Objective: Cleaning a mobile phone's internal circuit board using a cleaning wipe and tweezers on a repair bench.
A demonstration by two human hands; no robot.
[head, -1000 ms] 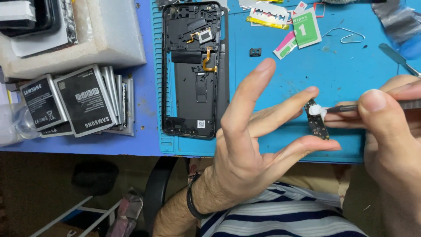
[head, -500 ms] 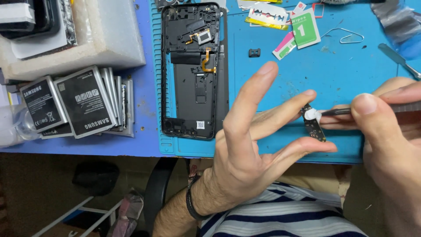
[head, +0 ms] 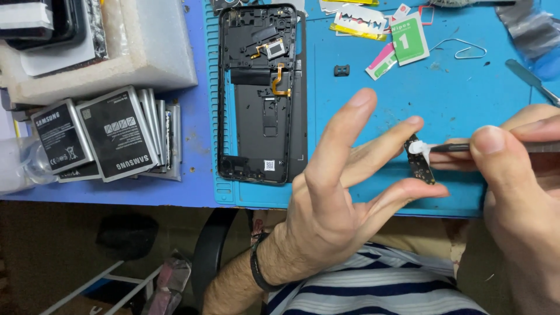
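Hands clamped: left hand [head: 332, 216] pinches circuit board [head: 421, 166], right hand [head: 519, 192] grips swab [head: 419, 149]

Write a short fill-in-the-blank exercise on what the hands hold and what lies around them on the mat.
1. The left hand pinches a small dark circuit board between thumb and ____ finger.
2. The right hand presses a thin tool's ____ tip against that board.
3. The opened black phone frame lies on a ____ work mat.
4. The stack of flat grey batteries lies to the frame's ____.

Missing words: index; white; blue; left
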